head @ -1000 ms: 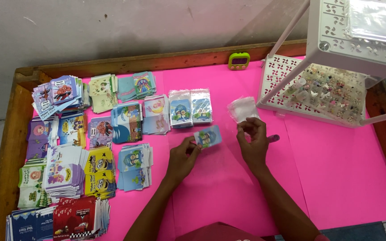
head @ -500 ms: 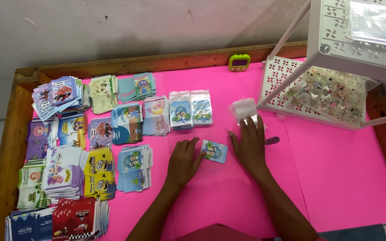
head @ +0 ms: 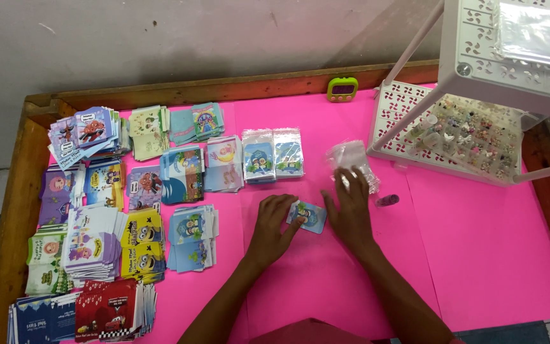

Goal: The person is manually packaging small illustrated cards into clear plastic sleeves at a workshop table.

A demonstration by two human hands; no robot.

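Small blue card (head: pixel 308 216) lies flat on the pink bench (head: pixel 479 255), right between both hands. Left hand (head: pixel 275 223) has fingertips on the card's left edge, fingers loosely spread, gripping nothing. Right hand (head: pixel 353 207) lies flat and open just right of the card, fingertips reaching the clear bag pile (head: pixel 350 159) beyond; contact looks likely, hard to tell. Card tilts slightly, long axis roughly left-right. Left hand is nearer.

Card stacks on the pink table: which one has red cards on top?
The stack at the near left corner, beside a dark blue stack. Its top card is red with a car picture and a chequered strip; the other stacks show blue, purple, yellow or green.
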